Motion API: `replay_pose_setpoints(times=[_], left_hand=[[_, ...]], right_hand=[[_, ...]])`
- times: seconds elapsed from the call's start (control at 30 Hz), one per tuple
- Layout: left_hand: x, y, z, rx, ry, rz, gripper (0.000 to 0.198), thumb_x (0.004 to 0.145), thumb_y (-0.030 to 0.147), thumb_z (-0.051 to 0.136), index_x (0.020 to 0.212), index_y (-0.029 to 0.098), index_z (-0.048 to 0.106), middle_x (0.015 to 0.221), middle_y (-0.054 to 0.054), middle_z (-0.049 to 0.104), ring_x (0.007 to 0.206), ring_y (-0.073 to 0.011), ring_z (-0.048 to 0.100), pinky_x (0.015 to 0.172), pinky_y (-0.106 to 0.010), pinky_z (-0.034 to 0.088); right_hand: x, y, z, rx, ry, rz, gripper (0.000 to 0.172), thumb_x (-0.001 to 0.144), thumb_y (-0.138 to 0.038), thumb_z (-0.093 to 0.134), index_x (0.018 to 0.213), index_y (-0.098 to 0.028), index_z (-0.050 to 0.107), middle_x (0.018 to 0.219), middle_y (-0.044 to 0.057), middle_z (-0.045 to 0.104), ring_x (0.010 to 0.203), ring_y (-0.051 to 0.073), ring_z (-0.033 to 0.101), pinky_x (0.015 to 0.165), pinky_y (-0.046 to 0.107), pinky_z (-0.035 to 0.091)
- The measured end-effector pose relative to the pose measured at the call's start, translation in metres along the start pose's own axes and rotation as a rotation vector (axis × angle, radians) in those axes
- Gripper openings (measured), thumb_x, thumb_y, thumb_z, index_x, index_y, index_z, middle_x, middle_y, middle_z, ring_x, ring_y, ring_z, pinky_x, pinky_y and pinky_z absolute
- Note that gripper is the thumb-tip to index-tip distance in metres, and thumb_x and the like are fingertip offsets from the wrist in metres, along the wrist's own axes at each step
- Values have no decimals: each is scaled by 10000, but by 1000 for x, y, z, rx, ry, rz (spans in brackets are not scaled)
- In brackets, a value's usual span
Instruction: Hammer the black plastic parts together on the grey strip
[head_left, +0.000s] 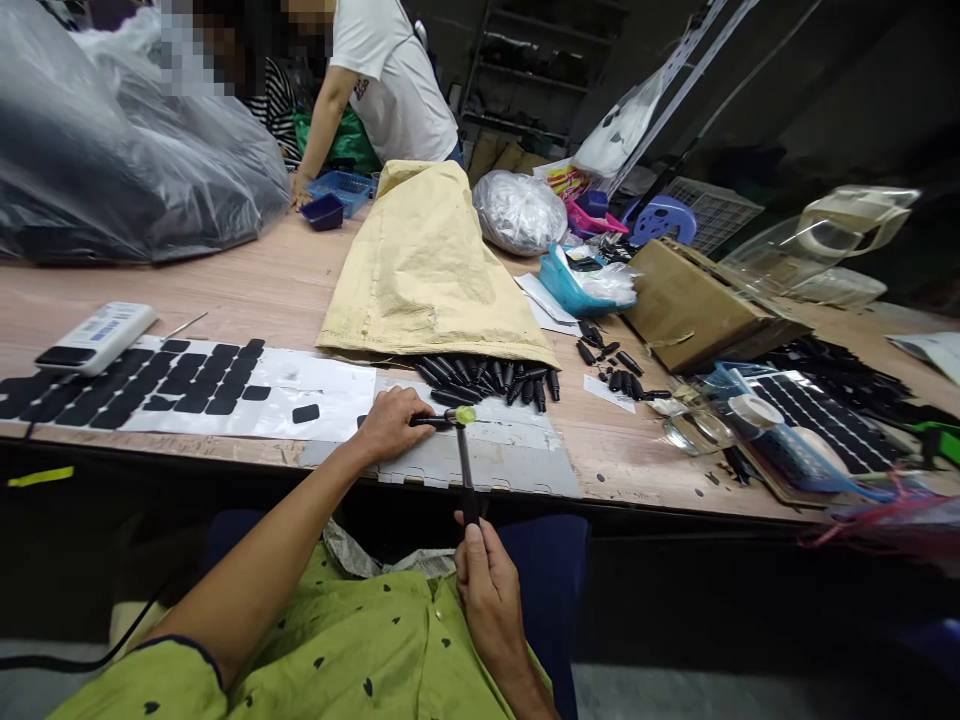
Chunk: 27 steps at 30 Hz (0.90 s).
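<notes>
My right hand (491,590) is closed around the black grip of a small hammer (466,465). Its shaft points away from me, and a translucent yellow-green piece shows at its head. At the table's front edge, my left hand (394,425) pinches a slim black cylindrical piece (429,420) over a grey mat (517,462). The hammer head meets or overlaps the far end of that piece; I cannot tell whether they touch. Just beyond, several black tapered cylinders (487,375) lie heaped at the mouth of a tan sack (427,270).
On the left are a sheet with black stickers (217,385), a white device (97,338) and a large plastic bag (135,140). A cardboard box (694,305), a blue bag (581,285) and a blue basket (806,465) stand right. Across the table, a person (394,80) leans over.
</notes>
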<state>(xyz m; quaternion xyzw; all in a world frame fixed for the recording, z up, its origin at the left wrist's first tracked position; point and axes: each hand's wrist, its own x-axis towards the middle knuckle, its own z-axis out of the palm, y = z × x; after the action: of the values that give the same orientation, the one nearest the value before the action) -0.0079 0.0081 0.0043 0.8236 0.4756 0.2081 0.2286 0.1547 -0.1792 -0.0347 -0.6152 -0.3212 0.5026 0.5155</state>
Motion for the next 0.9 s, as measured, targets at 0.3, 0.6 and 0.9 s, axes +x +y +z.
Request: replay_pose_setpoints(times=[0.3, 0.6, 0.9], left_hand=[[-1, -3, -1, -30, 0, 21, 162, 790, 311, 705, 933, 239, 724, 934, -31, 646, 920, -227, 543, 851, -385, 406], [-36, 17, -17, -175, -250, 273, 159, 746, 313, 781, 896, 270, 754, 1164, -38, 601, 1115, -250, 501, 998, -395, 361], [-58, 26, -6, -67, -218, 308, 207, 688, 290, 812, 867, 238, 724, 1386, -53, 513, 1262, -319, 431, 1064, -471, 344]], right_hand=[[5, 1, -1, 333, 110, 241, 579, 776, -706, 598, 1071, -208, 585, 567, -93, 429, 373, 60, 309, 328, 200, 266], [9, 5, 1, 346, 124, 228, 597, 752, -729, 610, 1052, -216, 558, 546, -109, 423, 362, 55, 312, 318, 187, 262], [10, 7, 2, 335, 127, 204, 607, 747, -745, 608, 1031, -211, 558, 540, -108, 431, 361, 54, 317, 314, 183, 264]])
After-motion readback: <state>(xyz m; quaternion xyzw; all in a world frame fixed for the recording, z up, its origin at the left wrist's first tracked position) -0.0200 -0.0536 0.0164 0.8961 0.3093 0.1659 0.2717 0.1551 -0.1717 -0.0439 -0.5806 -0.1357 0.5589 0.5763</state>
